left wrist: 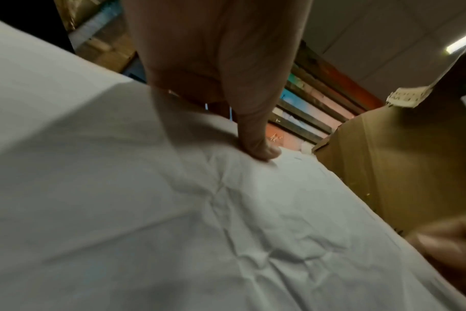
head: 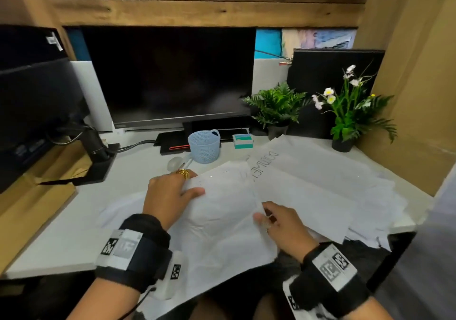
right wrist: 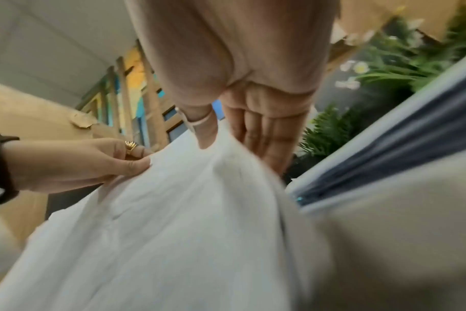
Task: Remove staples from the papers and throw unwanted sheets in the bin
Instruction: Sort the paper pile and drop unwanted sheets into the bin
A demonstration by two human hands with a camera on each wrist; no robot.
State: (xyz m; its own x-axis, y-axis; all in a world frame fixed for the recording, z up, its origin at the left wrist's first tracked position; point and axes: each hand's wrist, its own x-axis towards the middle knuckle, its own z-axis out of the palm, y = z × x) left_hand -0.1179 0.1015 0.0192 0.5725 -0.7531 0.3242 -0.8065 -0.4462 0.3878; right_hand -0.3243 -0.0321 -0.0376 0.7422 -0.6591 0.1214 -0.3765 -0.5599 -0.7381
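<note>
White crumpled sheet (head: 222, 211) was pinched by left hand (head: 167, 196) and right hand (head: 283, 226) above the tabletop (head: 61, 240); gentle, even pulling would likely avoid tearing.

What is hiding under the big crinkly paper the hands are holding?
Under the crumpled sheet, held by the left hand and right hand, more white papers and the white desk show. Whatever lies directly beneath is covered.

Black wrist straps (head: 138, 253) bear white coded tags; left hand (head: 170, 196) wears gold ring (head: 183, 173).
</note>
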